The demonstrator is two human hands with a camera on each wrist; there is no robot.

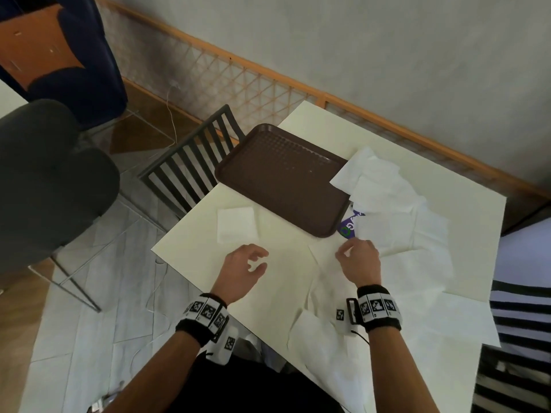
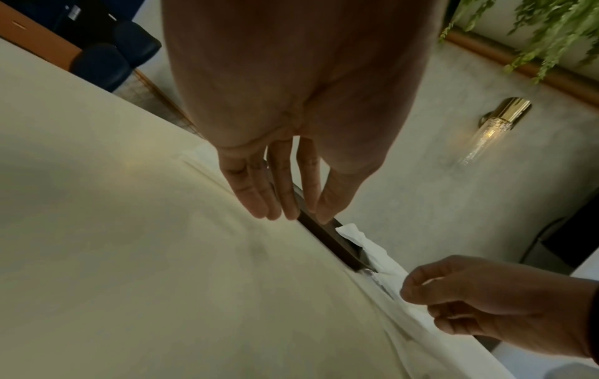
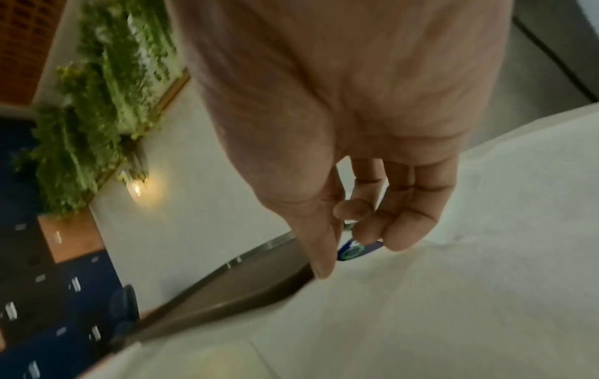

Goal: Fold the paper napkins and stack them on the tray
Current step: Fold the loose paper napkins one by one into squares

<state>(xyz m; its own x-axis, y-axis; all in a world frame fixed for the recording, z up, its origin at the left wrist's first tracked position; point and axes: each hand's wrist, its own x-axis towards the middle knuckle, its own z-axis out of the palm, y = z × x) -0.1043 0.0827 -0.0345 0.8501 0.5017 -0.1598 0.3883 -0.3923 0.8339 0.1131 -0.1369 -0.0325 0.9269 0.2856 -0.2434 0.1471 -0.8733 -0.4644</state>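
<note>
I see my left hand (image 1: pixel 243 268) hovering relaxed and empty near the tabletop's (image 1: pixel 190 248) left edge, my right hand (image 1: pixel 359 260) loosely curled over unfolded napkins (image 1: pixel 399 222) beside the bare tray (image 1: pixel 280 177), one folded napkin (image 1: pixel 237 224) lying apart.

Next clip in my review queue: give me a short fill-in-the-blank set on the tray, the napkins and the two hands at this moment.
1. The brown plastic tray holds ____ folded napkins so far.
2. One folded white paper napkin lies on the cream table, to the ____ of the tray.
3. The left hand holds ____.
4. The loose pile of unfolded white napkins overlaps the tray's ____ edge.

Missing words: no; left; nothing; right
</note>
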